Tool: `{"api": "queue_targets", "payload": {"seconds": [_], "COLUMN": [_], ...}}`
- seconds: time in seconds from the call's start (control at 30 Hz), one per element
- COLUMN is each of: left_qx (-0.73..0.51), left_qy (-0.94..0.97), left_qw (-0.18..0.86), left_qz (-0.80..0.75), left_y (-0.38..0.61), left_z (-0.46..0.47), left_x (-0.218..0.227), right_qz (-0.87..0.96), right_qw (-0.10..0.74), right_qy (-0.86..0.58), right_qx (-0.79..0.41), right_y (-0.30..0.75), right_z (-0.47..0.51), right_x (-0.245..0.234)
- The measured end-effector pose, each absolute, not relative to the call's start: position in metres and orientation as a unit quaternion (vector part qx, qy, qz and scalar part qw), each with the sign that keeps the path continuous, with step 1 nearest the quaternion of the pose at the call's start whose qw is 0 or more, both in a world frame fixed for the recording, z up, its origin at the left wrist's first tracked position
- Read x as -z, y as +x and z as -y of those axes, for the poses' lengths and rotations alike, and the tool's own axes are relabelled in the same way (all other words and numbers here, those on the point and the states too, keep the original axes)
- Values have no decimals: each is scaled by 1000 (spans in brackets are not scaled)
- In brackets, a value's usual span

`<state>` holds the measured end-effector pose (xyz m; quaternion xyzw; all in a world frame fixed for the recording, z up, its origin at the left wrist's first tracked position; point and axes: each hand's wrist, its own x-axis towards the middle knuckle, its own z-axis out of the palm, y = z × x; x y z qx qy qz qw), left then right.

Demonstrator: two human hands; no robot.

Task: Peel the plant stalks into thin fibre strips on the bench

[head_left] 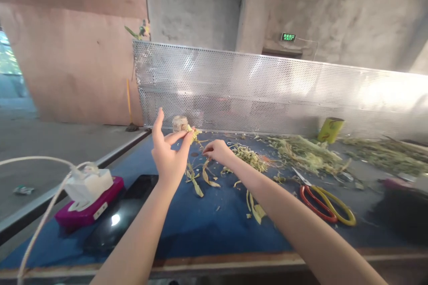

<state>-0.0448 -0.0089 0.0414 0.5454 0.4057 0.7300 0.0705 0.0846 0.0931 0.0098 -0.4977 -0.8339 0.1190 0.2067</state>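
Room: bare concrete wall (pixel 197 4), lit exit sign (pixel 288 37), perforated metal screen (pixel 217 80) along the back of the blue table (pixel 190 227).
Pale plant piece (pixel 193 133): held up over the table's far side, pinched in the left hand (pixel 169 156).
Left fingers: thumb and a finger closed on the piece, another finger raised clear.
Right hand (pixel 219 149): just beside the piece, fingertips drawn together and pointing down-left; can't tell if they grip anything.
Handling (my read): next to no weight, limp, thin, likely dry and quick to tear or crumble. Not slippery. Light fingertip pinch at the thicker end; leafy edges would probably shred.
Loose strips (pixel 196 185): below the hands, flat on the blue, look equally flimsy.
Small clump (pixel 250 158): right of the right hand, crinkled, probably sheds bits.
Large heap (pixel 307 153): further right, tangled; single pieces likely snag.
Scissors (pixel 310 185): 1 red handle, 1 yellow, blades towards the heap.
Yellow-green can (pixel 330 130): behind the heap.
Left side: purple power strip (pixel 90 216) with white plug (pixel 88 185), dark glossy slab (pixel 117 220) beside it.
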Motion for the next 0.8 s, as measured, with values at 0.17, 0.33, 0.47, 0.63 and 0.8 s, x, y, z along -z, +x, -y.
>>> {"api": "queue_targets", "payload": {"seconds": [0.17, 0.33, 0.47, 0.63, 0.8], "left_qx": [-740, -741, -744, -749, -761], "left_qy": [538, 541, 538, 532, 524], "left_qw": [16, -27, -58, -50, -13], "left_qz": [-403, -395, -392, -392, -381], "left_y": [-44, -45, -45, -45, -46], "left_z": [8, 0, -5, -4, -4], "left_x": [-41, -37, -34, -35, -34], "right_qz": [835, 831, 834, 852, 865], "right_qw": [160, 129, 104, 67, 64], "right_qy": [-517, -539, -542, -516, -493], "right_qx": [-100, -48, 1, 54, 74], "right_y": [96, 87, 83, 81, 76], "right_z": [-88, -70, -67, -62, -55], "right_x": [5, 19, 10, 4, 10]}}
